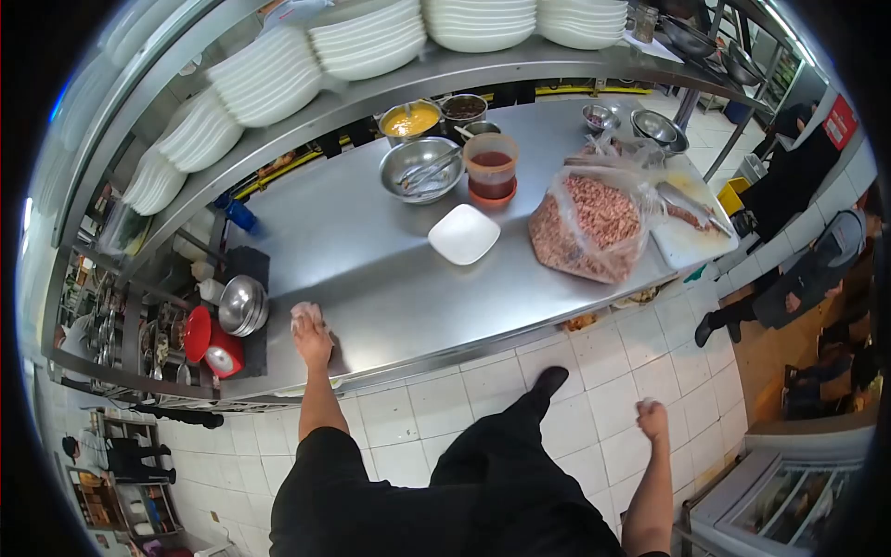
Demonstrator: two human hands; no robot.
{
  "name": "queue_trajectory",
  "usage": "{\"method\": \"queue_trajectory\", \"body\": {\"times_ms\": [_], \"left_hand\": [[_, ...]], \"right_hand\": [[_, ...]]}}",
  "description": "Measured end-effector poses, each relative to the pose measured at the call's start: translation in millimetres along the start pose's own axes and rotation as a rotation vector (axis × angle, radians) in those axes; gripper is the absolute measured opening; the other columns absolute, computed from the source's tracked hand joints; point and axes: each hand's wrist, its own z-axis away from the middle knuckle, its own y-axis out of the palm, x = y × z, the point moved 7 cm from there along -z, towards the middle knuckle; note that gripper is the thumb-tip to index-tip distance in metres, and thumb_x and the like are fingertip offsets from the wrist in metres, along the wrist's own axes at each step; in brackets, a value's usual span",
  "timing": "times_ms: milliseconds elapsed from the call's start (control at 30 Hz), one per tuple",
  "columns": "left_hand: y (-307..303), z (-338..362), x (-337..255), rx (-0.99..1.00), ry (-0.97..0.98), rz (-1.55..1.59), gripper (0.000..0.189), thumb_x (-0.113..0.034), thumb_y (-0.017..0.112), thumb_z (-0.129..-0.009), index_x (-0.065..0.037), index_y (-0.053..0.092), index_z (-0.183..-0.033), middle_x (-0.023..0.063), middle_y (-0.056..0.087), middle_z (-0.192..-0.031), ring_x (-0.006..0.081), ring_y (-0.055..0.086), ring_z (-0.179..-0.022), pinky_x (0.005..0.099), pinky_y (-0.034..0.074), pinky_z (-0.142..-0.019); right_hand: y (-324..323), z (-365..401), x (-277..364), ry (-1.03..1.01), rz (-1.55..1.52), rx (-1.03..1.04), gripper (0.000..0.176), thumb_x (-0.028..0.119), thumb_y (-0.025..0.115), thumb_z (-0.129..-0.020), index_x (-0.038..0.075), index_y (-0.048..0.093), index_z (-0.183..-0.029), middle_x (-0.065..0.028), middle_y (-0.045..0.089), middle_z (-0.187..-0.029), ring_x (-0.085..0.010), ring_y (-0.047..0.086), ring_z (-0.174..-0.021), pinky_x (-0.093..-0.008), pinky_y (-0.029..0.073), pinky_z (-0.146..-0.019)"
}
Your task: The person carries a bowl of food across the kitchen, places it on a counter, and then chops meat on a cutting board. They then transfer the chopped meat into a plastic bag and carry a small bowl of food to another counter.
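My left hand [314, 343] presses a crumpled pale cloth [304, 314] against the steel worktop [380, 311], close to its front edge. To the left of it stand stacked steel bowls [243, 306] and a red kitchen scale [212, 343]. My right hand [653, 420] hangs over the tiled floor, away from the table, with its fingers curled closed. Something small and whitish shows at its fingers, too small to name. On the worktop are a white square dish [464, 234] and a large clear bag of ground meat [594, 223].
A steel bowl with a whisk [422, 170] and a tub of red liquid [490, 165] stand farther back. A knife [691, 206] lies on a white cutting board [691, 243]. Stacked white plates [367, 42] line the overhead shelf. Another person [807, 269] stands at right.
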Motion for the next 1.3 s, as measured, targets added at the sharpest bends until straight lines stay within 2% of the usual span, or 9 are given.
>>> {"method": "queue_trajectory", "body": {"times_ms": [167,333,433,500,533,633,733,967,1300], "left_hand": [[46.0,-12.9,-171.3,-0.004,0.275,0.139,0.042,-0.020,0.057,-0.102,-0.004,0.061,-0.140,0.0200,0.062,-0.142,0.0420,0.055,-0.133,0.0581,0.036,-0.115],[-1.8,174.6,-420.0,0.754,0.933,0.413,0.044,-0.013,0.069,-0.095,-0.015,0.062,-0.138,0.0170,0.060,-0.134,0.0403,0.052,-0.128,0.0567,0.038,-0.114],[-49.9,157.6,-485.4,0.653,0.828,0.700,0.040,-0.022,0.067,-0.102,-0.011,0.059,-0.139,0.0158,0.064,-0.127,0.0362,0.064,-0.114,0.0524,0.049,-0.103],[-0.8,143.3,-431.6,0.713,-0.404,1.358,0.046,-0.051,0.047,-0.114,-0.008,0.055,-0.127,0.0113,0.065,-0.117,0.0212,0.069,-0.080,0.0314,0.052,-0.054],[18.1,116.8,-397.7,0.550,-0.289,1.343,0.047,-0.053,0.051,-0.113,-0.008,0.056,-0.125,0.0114,0.064,-0.118,0.0227,0.071,-0.081,0.0290,0.051,-0.055],[-48.8,82.3,-452.7,0.011,0.191,-0.705,0.049,-0.043,0.061,-0.107,-0.006,0.061,-0.139,0.0181,0.067,-0.135,0.0314,0.065,-0.125,0.0572,0.046,-0.103],[-36.2,93.9,-531.6,0.066,0.284,-0.562,0.050,-0.040,0.064,-0.103,-0.005,0.064,-0.139,0.0185,0.066,-0.143,0.0321,0.059,-0.136,0.0646,0.039,-0.107],[12.6,216.7,-836.3,1.322,0.283,0.403,0.062,-0.058,0.076,-0.095,-0.007,0.076,-0.130,0.0197,0.077,-0.126,0.0386,0.072,-0.121,0.0449,0.056,-0.105],[47.1,98.0,-1024.1,0.505,0.586,0.522,0.039,-0.035,0.072,-0.100,-0.009,0.070,-0.130,0.0150,0.066,-0.138,0.0383,0.059,-0.132,0.0542,0.049,-0.106]], "right_hand": [[-8.0,-27.7,3.9,0.116,0.037,0.391,0.032,0.030,0.069,-0.101,-0.001,0.073,-0.096,-0.0122,0.071,-0.069,-0.0222,0.070,-0.059,-0.0379,0.055,-0.055],[-94.7,-18.4,-118.1,0.577,-0.147,0.273,0.029,0.025,0.065,-0.102,-0.004,0.067,-0.106,-0.0142,0.070,-0.071,-0.0218,0.067,-0.054,-0.0377,0.054,-0.046],[-139.3,-25.0,-181.9,0.726,-0.174,0.102,0.028,0.024,0.065,-0.102,-0.004,0.067,-0.096,-0.0134,0.068,-0.067,-0.0218,0.065,-0.050,-0.0374,0.051,-0.044],[-166.9,-56.9,-174.0,0.550,-0.196,0.035,0.032,0.024,0.067,-0.102,-0.003,0.068,-0.085,-0.0118,0.066,-0.062,-0.0214,0.064,-0.049,-0.0364,0.049,-0.045],[-175.3,-81.5,-166.7,0.530,-0.246,0.000,0.035,0.025,0.069,-0.102,-0.003,0.068,-0.081,-0.0110,0.065,-0.060,-0.0212,0.064,-0.049,-0.0366,0.049,-0.045],[-201.9,-192.9,-151.9,0.101,0.073,-0.082,0.053,0.038,0.073,-0.101,-0.006,0.070,-0.072,-0.0171,0.066,-0.058,-0.0260,0.068,-0.052,-0.0442,0.052,-0.053],[-259.8,-294.2,-23.9,-0.277,0.082,-0.154,0.055,0.041,0.073,-0.101,-0.009,0.068,-0.078,-0.0317,0.065,-0.071,-0.0506,0.066,-0.067,-0.0551,0.050,-0.061],[-358.6,-492.4,125.9,-0.742,0.316,-0.123,0.029,0.022,0.073,-0.095,-0.001,0.069,-0.112,-0.0274,0.068,-0.118,-0.0475,0.068,-0.109,-0.0542,0.054,-0.089],[-335.4,-580.3,166.1,-0.697,0.578,0.269,0.050,0.017,0.077,-0.082,-0.001,0.064,-0.127,-0.0272,0.066,-0.134,-0.0447,0.068,-0.120,-0.0516,0.057,-0.100]]}}
